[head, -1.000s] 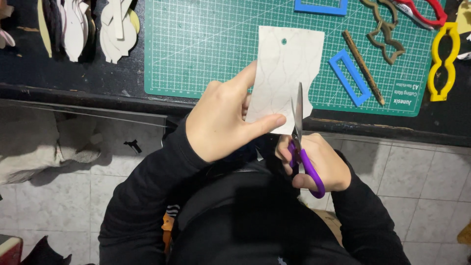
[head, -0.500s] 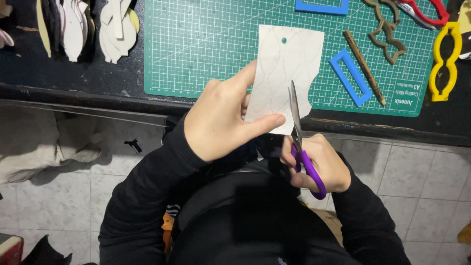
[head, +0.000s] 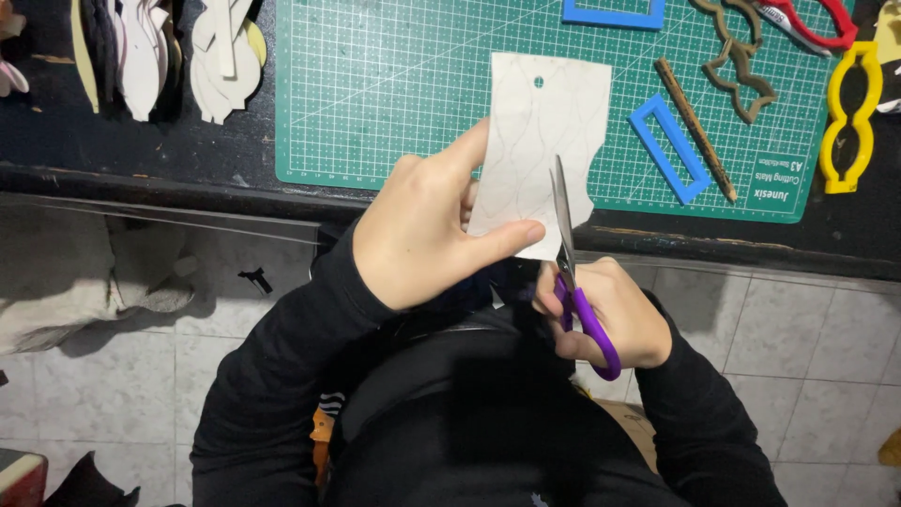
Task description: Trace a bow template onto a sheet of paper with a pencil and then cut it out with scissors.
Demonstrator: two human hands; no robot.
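My right hand [head: 615, 314] grips purple-handled scissors [head: 574, 272], fingers through the loops, blades up into the pale sheet [head: 540, 141] from its lower edge. My left hand [head: 422, 230] pinches that sheet's lower left — thumb on top. Beyond lies the green cutting mat [head: 394, 84], with a blue rectangular frame [head: 668, 148] and a brown stick [head: 694, 129].

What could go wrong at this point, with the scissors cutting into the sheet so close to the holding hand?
1. The left hand pinches the pale sheet with faint wavy lines right beside the blades of the purple-handled scissors held by the right hand; its thumb could get nicked.
2. The sheet is held only at its lower left, over the edge of the green cutting mat, so it may flex and the cut may stray off the line.
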